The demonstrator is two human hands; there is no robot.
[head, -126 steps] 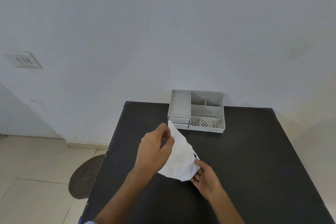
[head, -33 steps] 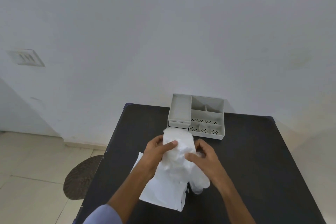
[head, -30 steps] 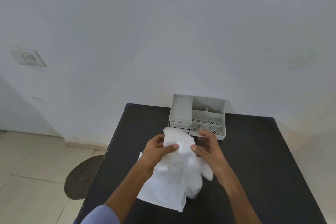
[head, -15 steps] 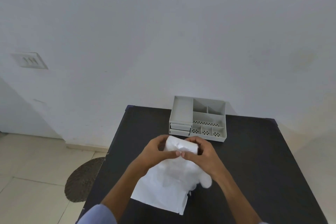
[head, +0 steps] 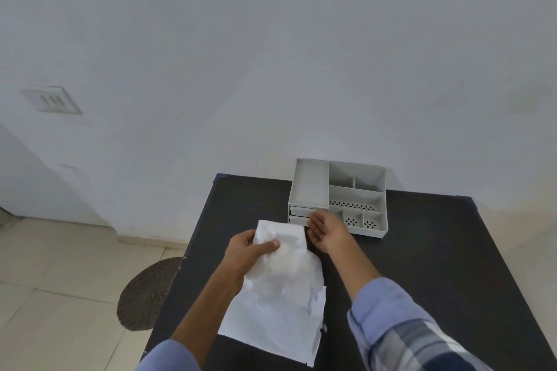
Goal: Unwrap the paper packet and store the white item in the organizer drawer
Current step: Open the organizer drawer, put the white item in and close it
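My left hand (head: 247, 253) pinches the white item (head: 283, 253), a soft crumpled bag-like piece, lifted above the black table (head: 437, 265). Under it the unfolded white paper (head: 271, 328) lies flat near the table's front left. My right hand (head: 327, 230) has its fingers apart and reaches to the front of the grey organizer (head: 340, 196), its fingertips at the small drawers (head: 298, 214) in the organizer's lower left. The drawers look closed; my fingers hide part of their fronts.
The organizer stands at the table's far edge against a white wall. A dark round mat (head: 147, 295) lies on the tiled floor left of the table. A switch plate (head: 51, 99) is on the wall at left.
My right hand has let go of the white item and moved forward to the organizer's drawers. My left hand alone keeps hold of the item.
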